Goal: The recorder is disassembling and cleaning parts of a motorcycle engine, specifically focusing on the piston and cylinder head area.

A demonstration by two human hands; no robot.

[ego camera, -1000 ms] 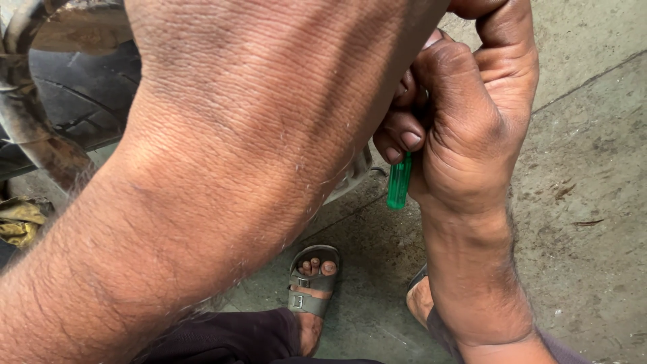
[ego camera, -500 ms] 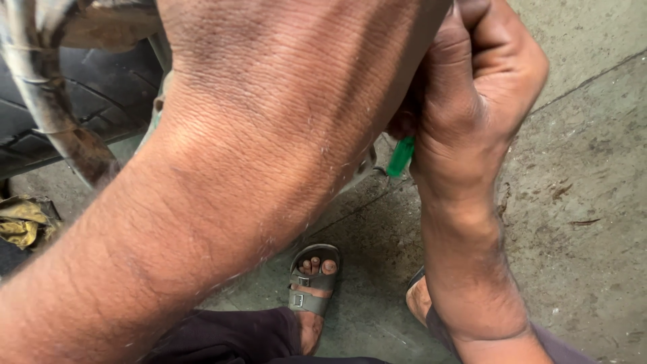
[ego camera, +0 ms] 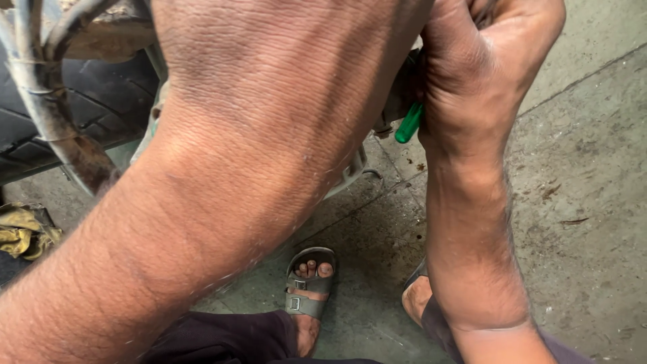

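Note:
My left hand (ego camera: 283, 74) fills the upper middle of the view, back toward the camera; its fingers are hidden behind it, so what it touches cannot be seen. My right hand (ego camera: 485, 61) is closed around a green-handled tool (ego camera: 408, 125); only the handle's lower end pokes out below the palm. Both hands are up against a pale metal vehicle part (ego camera: 350, 168), mostly hidden behind my left forearm.
A black tyre (ego camera: 81, 114) and a rusty metal frame tube (ego camera: 60, 128) stand at upper left. A yellow rag (ego camera: 23, 229) lies at the left edge. My sandalled feet (ego camera: 310, 283) rest on a stained concrete floor (ego camera: 579, 202).
Both hands have risen in view and the right hand has turned, so less of the green handle shows. The view has shifted, revealing more of the rusty frame tube.

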